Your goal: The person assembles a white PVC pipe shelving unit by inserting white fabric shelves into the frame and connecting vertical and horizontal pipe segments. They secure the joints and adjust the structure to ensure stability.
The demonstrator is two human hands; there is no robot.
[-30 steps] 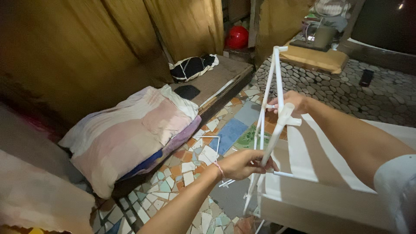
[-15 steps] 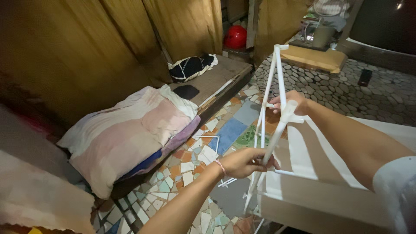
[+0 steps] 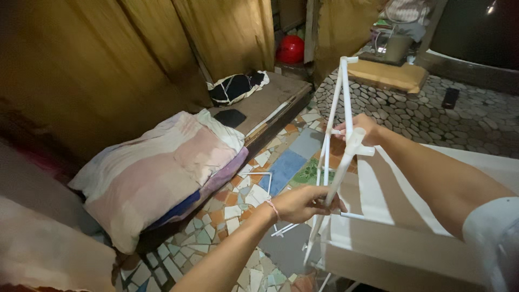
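A frame of thin white plastic pipes (image 3: 341,97) stands nearly upright in front of me, joined at the top by a corner piece. My right hand (image 3: 361,127) grips the pipes at a white T-joint about halfway up. My left hand (image 3: 304,202) is closed around a slanting pipe lower down. The frame's lower ends reach down beside a white panel (image 3: 405,216). More loose white pipes (image 3: 262,176) lie on the mosaic floor (image 3: 238,205) behind my left hand.
A striped pillow (image 3: 162,173) lies on a low wooden bench (image 3: 270,100) at left, with a black and white bundle (image 3: 235,87) behind it. Brown curtains (image 3: 135,54) hang at the back. A red ball (image 3: 292,50) and a yellow cushion (image 3: 386,75) lie beyond a pebble floor.
The view has shifted slightly; both hands keep their hold on the pipe frame, which stays nearly upright in much the same place.
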